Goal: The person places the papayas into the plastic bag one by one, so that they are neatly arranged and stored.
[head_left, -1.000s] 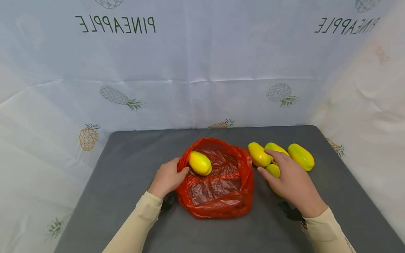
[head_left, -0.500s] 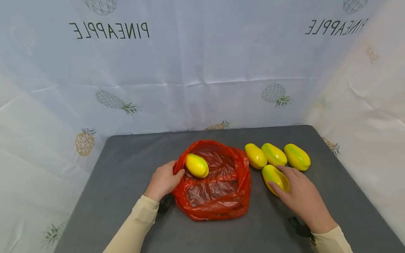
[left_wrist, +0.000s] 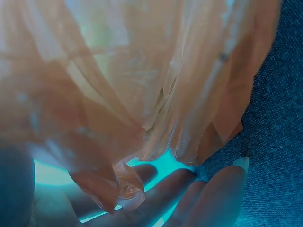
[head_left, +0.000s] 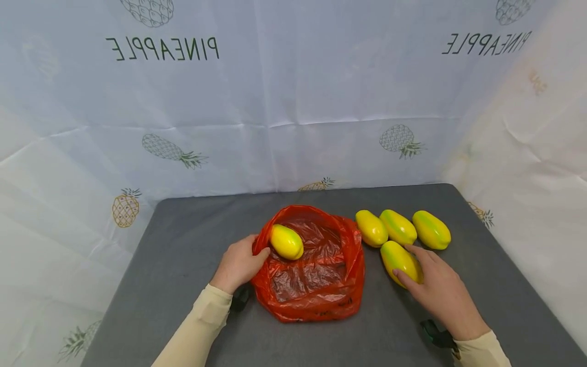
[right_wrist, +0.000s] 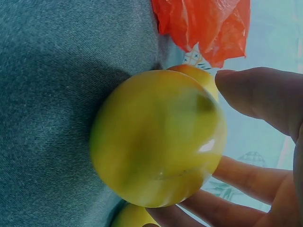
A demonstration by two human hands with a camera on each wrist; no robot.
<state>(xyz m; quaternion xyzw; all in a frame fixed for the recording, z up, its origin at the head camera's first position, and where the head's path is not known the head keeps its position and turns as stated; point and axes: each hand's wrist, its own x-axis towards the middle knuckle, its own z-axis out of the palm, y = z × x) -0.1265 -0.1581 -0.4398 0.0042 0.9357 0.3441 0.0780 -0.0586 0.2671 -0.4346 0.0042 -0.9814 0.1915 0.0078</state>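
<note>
A red plastic bag (head_left: 316,306) lies with its mouth spread on the grey table. Inside, against its left wall, rests one yellow fruit (head_left: 286,242). My left hand (head_left: 239,264) holds the bag's left rim, thumb over the edge; the left wrist view shows the crumpled film (left_wrist: 180,94) above curved fingers (left_wrist: 215,198). On the right, my right hand (head_left: 442,293) is around the nearest yellow-green fruit (head_left: 398,261), thumb and fingers at different sides. In the right wrist view that fruit (right_wrist: 156,137) sits on the cloth, fingers behind its lower edge.
Three more yellow-green fruits (head_left: 371,228), (head_left: 398,227), (head_left: 431,230) lie in a row behind my right hand, the leftmost beside the bag. Pineapple-print fabric (head_left: 293,92) hangs behind the table (head_left: 192,224) and at both sides.
My right hand has come down and toward me from above the fruits to around the nearest one. My left hand has stayed on the bag's rim. The view has shifted slightly.
</note>
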